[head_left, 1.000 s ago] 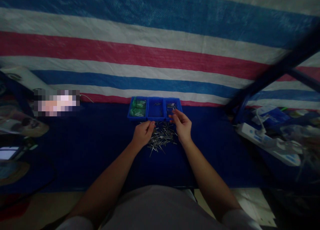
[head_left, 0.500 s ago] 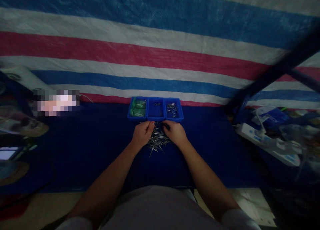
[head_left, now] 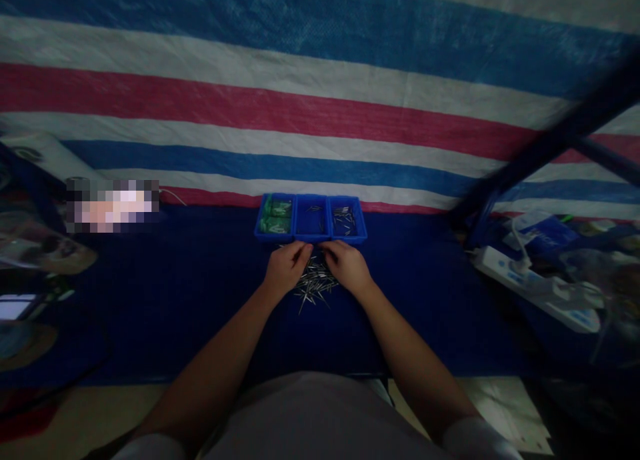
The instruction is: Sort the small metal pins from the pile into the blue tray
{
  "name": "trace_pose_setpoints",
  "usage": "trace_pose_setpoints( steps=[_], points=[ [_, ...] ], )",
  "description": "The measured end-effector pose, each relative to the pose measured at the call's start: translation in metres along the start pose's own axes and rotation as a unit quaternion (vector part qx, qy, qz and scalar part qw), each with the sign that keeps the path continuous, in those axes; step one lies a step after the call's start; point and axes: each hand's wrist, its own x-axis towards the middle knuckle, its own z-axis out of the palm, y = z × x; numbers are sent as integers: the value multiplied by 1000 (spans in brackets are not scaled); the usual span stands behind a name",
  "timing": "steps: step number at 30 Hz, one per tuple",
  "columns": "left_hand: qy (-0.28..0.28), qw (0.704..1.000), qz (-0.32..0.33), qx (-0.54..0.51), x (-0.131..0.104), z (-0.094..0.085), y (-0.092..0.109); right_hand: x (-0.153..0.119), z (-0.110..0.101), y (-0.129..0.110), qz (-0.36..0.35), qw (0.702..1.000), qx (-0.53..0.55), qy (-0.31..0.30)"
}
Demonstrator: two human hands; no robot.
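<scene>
A pile of thin, shiny metal pins (head_left: 315,285) lies on the blue table between my hands. My left hand (head_left: 289,263) is closed at the pile's left side, thumb against the fingers; whatever it pinches is too small to name. Across from it, my right hand (head_left: 347,263) curls over the pile's right side with its fingertips together, and what they hold cannot be made out. Just beyond the hands stands a blue three-part tray (head_left: 295,237). Its left compartment holds green plastic bags (head_left: 276,217), the middle a few thin pieces, the right several short metal pieces (head_left: 343,217).
The blue tabletop (head_left: 190,300) runs to both sides. A white power strip (head_left: 537,290) with plugs lies at the right, beside plastic bags and a blue metal frame (head_left: 550,137). Clutter and a lit screen (head_left: 19,307) are at the left. A striped sheet (head_left: 320,113) hangs behind.
My right hand has shifted slightly left, bringing its fingertips closer to my left hand. The left hand has barely moved; the tray and pile look the same.
</scene>
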Motion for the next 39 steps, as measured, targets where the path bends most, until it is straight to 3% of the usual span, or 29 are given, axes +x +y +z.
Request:
trace_pose_setpoints(
  steps=[3, 6, 10, 15, 20, 26, 39],
  points=[
    [34, 999, 5, -27, 1, 3, -2, 0, 3, -1, -19, 990, 121, 71],
    [32, 998, 19, -43, 1, 5, -3, 1, 6, -2, 21, 966, 234, 110],
    [28, 998, 36, -35, 1, 6, -4, 2, 11, -1, 72, 922, 367, 104],
    [31, 998, 41, -37, 1, 6, -6, 4, 13, -1, 110, 877, 459, 87],
    [27, 998, 22, -44, 0, 5, -6, 3, 15, -5, 116, 863, 487, 68],
    [49, 996, 27, -71, -1, 5, -2, 5, 15, -2, 129, 867, 471, 95],
    [6, 993, 7, -114, -3, 7, -5, 3, 15, -2, 126, 867, 478, 72]
  ],
)
